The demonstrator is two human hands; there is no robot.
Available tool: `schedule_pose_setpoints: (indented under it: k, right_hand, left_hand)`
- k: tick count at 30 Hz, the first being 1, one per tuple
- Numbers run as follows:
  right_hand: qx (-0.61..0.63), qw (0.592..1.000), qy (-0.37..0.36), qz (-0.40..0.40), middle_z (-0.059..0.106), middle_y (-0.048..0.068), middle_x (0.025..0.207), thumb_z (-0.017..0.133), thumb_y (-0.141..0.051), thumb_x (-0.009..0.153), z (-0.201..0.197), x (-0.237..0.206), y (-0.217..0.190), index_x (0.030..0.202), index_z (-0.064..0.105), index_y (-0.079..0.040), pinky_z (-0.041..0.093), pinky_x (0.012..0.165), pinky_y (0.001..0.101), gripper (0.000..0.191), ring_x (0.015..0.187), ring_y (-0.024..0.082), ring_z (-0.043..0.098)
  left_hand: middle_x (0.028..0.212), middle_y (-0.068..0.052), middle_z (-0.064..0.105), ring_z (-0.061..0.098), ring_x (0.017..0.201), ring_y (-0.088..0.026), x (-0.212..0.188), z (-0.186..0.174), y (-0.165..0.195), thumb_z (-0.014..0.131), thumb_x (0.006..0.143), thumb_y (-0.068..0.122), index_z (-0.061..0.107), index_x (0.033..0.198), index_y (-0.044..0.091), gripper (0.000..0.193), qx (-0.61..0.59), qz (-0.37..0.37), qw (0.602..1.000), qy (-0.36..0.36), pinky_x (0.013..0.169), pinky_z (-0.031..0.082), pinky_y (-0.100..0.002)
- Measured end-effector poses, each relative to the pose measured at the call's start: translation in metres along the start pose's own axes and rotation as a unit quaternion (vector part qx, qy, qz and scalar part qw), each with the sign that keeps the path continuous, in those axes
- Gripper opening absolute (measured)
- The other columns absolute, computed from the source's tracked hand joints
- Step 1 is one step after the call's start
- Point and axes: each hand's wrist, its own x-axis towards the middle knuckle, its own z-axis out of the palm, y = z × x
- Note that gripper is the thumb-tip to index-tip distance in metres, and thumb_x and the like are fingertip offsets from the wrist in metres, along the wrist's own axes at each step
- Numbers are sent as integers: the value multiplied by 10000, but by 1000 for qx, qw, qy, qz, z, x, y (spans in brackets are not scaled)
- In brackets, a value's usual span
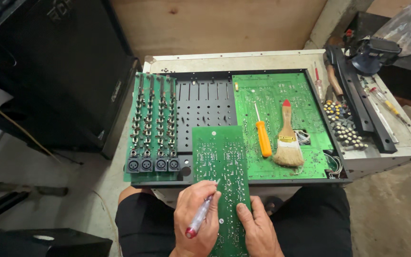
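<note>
My left hand (pixel 196 216) grips a small clear-handled screwdriver with a red end (pixel 200 217), its tip touching a long green circuit board (pixel 220 157). My right hand (pixel 259 229) rests on that board's lower right edge and steadies it over my lap. The board leans from my knees up onto an opened black metal chassis (pixel 205 102). Inside the chassis a large green circuit board (pixel 274 95) carries an orange-handled screwdriver (pixel 263 138) and a wooden paintbrush (pixel 287 138). Another green board with rows of jacks and connectors (pixel 153 128) lies at the chassis's left.
A pile of small knobs (pixel 343 124) and black metal strips (pixel 357 104) lie at the right of the white worktable (pixel 262 59), with more screwdrivers (pixel 381 97). A black speaker cabinet (pixel 63 71) stands at the left. Bare concrete floor surrounds the table.
</note>
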Motion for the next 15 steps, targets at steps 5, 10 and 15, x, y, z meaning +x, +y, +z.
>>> schedule_pose_setpoints:
  k: [5, 10, 15]
  right_hand:
    - [-23, 998, 50, 9, 717, 104, 1016, 659, -319, 911, 0, -3, -6, 1213, 593, -68, 559, 810, 329, 398, 892, 176, 710]
    - [-184, 933, 160, -266, 613, 132, 1213, 757, -220, 813, 0, -11, -21, 1223, 560, -27, 505, 869, 353, 494, 1041, 218, 585]
    - [-33, 962, 78, -258, 595, 123, 1288, 757, -85, 804, -10, -26, -31, 1174, 618, -26, 494, 805, 313, 399, 1047, 196, 560]
  left_hand:
    - [1019, -77, 735, 691, 916, -310, 1, -2, 3, 785, 832, 36, 642, 1021, 75, 241, 13, 42, 998, -36, 904, 502, -418]
    - [1015, -63, 738, 691, 930, -293, 2, -2, 4, 782, 838, 42, 644, 1022, 80, 232, 19, 35, 998, -50, 936, 489, -424]
    - [1029, -58, 732, 693, 949, -286, 3, -2, 6, 767, 821, 30, 641, 1035, 82, 253, 39, 55, 996, -61, 940, 483, -425]
